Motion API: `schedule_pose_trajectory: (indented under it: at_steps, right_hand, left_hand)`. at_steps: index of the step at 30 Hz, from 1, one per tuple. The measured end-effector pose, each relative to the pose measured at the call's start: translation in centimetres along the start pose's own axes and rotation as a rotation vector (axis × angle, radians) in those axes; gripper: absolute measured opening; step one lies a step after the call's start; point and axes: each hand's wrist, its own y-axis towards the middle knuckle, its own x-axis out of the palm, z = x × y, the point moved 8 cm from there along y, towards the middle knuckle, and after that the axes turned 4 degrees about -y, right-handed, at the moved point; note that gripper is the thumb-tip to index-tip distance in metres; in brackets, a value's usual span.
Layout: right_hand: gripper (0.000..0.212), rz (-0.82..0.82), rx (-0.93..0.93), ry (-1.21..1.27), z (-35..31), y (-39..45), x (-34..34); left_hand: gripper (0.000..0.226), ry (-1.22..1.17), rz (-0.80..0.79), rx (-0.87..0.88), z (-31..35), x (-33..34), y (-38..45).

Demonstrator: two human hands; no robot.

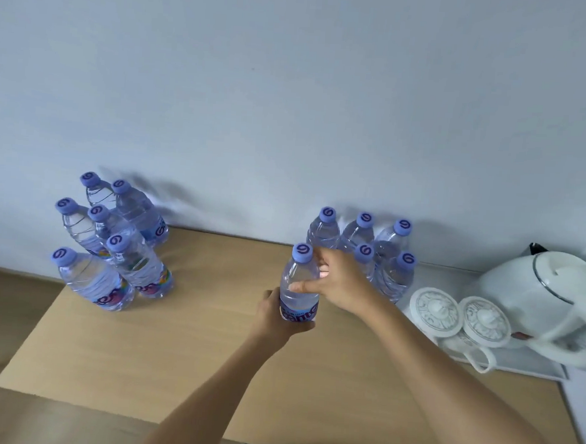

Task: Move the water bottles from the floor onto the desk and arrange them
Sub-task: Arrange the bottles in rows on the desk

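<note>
Both hands grip one upright bottle (300, 284) on the desk (181, 345): left hand (275, 318) round its base, right hand (339, 283) seemingly at its shoulder; the right-hand cluster (382, 254) stands just beyond, nearer the right.

Surface (180, 352): light wood-grain top, back edge against a pale wall. Standing on it, back left: cluster of six water bottles (112, 241), purple caps, upright, packed close together. Back centre-right: second cluster of five bottles (379, 247), same type, against the wall. One more bottle (300, 284) stands just in front of that cluster. Right end: white tray (530, 365) carrying a white kettle (551, 299) and two lidded white cups (460, 318).
</note>
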Motion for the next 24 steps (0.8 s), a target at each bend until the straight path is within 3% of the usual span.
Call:
schedule_pose_trajectory:
  at_steps: [4, 9, 17, 24]
  right_hand:
    - [0.034, 0.054, 0.055, -0.003, 1.4, -0.1, 0.4]
    - [0.039, 0.101, 0.104, -0.005, 2.7, -0.3, 0.8]
    - [0.046, 0.134, 0.161, 0.002, 3.5, 0.3, 0.5]
    - [0.046, 0.178, 0.169, -0.161, 3.0, 1.4, -0.3]
  left_hand:
    - [0.069, 0.028, -0.070, 0.015, -0.7, 1.2, 1.6]
    - [0.060, -0.076, -0.134, 0.005, -1.5, 2.5, 2.7]
    - [0.059, -0.135, -0.128, 0.026, -1.5, 3.6, 4.7]
    - [0.060, -0.087, -0.126, 0.073, -1.2, 4.0, 6.2]
